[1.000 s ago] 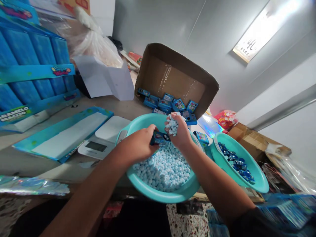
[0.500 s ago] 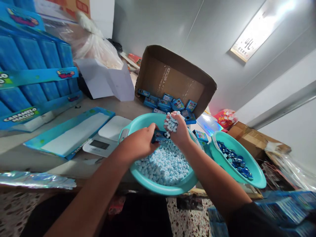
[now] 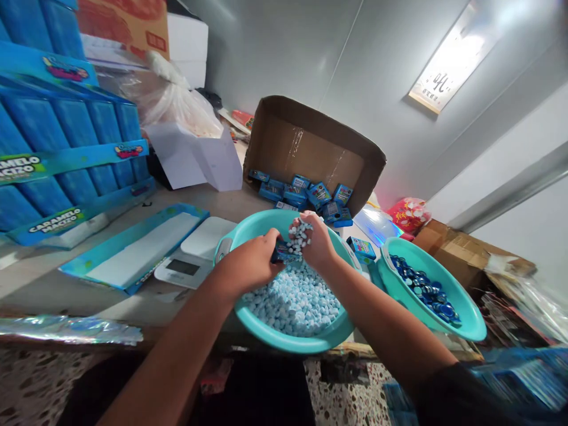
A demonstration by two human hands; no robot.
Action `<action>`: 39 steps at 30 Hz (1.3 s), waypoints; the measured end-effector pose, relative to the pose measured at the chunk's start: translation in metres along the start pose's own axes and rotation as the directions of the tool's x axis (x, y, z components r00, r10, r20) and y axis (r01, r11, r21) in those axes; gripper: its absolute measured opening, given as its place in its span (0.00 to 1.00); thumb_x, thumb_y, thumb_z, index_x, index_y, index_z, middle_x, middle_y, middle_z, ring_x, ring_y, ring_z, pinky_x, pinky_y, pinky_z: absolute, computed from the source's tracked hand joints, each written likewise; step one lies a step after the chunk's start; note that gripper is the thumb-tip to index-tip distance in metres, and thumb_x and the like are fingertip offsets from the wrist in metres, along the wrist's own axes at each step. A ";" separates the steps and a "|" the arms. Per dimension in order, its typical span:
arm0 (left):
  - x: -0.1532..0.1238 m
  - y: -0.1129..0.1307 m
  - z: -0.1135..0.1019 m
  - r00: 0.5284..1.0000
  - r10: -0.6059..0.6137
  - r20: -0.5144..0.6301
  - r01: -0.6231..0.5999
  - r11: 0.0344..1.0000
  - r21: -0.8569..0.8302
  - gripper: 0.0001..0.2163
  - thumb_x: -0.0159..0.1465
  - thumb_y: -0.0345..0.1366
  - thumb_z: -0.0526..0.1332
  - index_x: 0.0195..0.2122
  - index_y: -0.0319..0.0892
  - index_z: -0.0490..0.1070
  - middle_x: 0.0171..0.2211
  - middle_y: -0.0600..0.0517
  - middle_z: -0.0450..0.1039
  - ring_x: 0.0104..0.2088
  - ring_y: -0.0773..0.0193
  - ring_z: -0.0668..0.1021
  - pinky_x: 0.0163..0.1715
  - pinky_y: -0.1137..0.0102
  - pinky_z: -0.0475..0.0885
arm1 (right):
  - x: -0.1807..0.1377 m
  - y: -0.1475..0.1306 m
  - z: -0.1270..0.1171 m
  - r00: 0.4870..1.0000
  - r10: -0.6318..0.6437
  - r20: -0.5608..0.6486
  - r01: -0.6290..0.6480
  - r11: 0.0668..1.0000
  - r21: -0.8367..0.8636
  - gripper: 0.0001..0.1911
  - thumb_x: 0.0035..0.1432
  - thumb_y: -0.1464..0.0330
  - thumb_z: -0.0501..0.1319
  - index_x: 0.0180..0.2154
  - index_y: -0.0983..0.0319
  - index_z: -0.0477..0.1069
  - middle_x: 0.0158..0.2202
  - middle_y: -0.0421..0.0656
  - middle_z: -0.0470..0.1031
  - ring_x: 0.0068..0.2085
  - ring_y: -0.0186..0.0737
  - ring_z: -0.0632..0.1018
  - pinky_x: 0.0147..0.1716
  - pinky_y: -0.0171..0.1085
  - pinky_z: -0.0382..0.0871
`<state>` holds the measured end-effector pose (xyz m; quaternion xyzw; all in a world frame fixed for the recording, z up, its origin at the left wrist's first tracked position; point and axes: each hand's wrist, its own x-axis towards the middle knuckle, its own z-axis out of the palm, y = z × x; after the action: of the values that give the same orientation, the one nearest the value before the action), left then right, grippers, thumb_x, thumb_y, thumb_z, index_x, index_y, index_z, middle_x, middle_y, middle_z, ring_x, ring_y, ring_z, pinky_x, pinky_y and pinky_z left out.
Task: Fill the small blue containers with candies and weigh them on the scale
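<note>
A turquoise basin [image 3: 284,341] full of pale blue candies [image 3: 297,302] sits in front of me. Over its middle, my left hand [image 3: 257,260] is closed round a small blue box [image 3: 286,251], partly hidden by the fingers. Right beside it, my right hand [image 3: 316,239] is cupped round a handful of the same candies, which spill over its fingers towards the box. Both hands are above the heap in the basin.
Behind the basin, a tipped cardboard box [image 3: 319,142] holds several small blue boxes [image 3: 319,194]. A second turquoise basin [image 3: 470,322] with dark blue round pieces stands right. On the left are a white scale [image 3: 186,269], a long blue tray [image 3: 133,254] and stacked blue packs [image 3: 62,124].
My right hand has tilted and moved left towards the small box, with candies now tumbling over it. The left hand keeps its hold. The whole view has shifted slightly.
</note>
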<state>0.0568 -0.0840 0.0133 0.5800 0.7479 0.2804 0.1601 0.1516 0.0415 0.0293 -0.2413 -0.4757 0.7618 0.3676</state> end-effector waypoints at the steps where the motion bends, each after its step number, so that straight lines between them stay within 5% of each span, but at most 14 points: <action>1: 0.000 0.000 0.000 1.000 -0.008 0.005 0.008 1.000 0.004 0.18 0.59 0.36 0.61 0.50 0.44 0.63 0.43 0.46 0.77 0.42 0.52 0.79 0.36 0.67 0.66 | 0.000 0.000 0.000 1.000 0.007 -0.001 -0.007 1.000 -0.009 0.13 0.43 0.66 0.65 0.28 0.59 0.62 0.22 0.34 0.69 0.25 0.33 0.72 0.23 0.31 0.68; 14: -0.002 0.000 0.002 0.997 -0.028 -0.068 0.026 0.999 -0.031 0.20 0.60 0.36 0.59 0.54 0.46 0.61 0.46 0.46 0.76 0.46 0.50 0.78 0.40 0.64 0.68 | -0.002 -0.004 -0.001 0.998 -0.051 0.025 0.050 0.998 0.027 0.09 0.44 0.64 0.63 0.28 0.59 0.64 0.22 0.35 0.70 0.26 0.36 0.74 0.24 0.32 0.67; 20: -0.006 0.004 0.001 0.997 0.069 -0.047 -0.072 0.994 -0.082 0.15 0.62 0.35 0.57 0.50 0.47 0.63 0.43 0.49 0.77 0.44 0.54 0.78 0.40 0.66 0.68 | -0.002 -0.003 -0.001 0.996 -0.079 0.035 0.079 0.997 -0.012 0.10 0.45 0.62 0.61 0.22 0.60 0.63 0.21 0.36 0.69 0.25 0.35 0.73 0.25 0.33 0.68; 33: -0.005 0.003 -0.002 0.991 0.084 -0.101 -0.100 0.981 -0.168 0.24 0.62 0.36 0.61 0.60 0.48 0.61 0.50 0.48 0.75 0.49 0.54 0.77 0.47 0.65 0.69 | 0.001 -0.007 -0.002 0.976 -0.192 0.105 0.193 0.981 0.000 0.11 0.48 0.62 0.61 0.21 0.61 0.66 0.20 0.38 0.69 0.28 0.37 0.74 0.28 0.33 0.68; 39: -0.005 0.002 -0.003 0.994 0.076 -0.073 -0.089 0.979 -0.185 0.24 0.62 0.35 0.61 0.60 0.51 0.61 0.46 0.51 0.77 0.45 0.57 0.79 0.47 0.65 0.70 | 0.003 -0.010 -0.003 0.989 -0.127 0.075 0.122 0.990 0.067 0.13 0.51 0.63 0.60 0.19 0.61 0.64 0.20 0.39 0.69 0.28 0.37 0.75 0.27 0.33 0.68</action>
<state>0.0579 -0.0888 0.0165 0.5833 0.6983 0.3750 0.1775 0.1552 0.0480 0.0367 -0.1693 -0.4799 0.7608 0.4027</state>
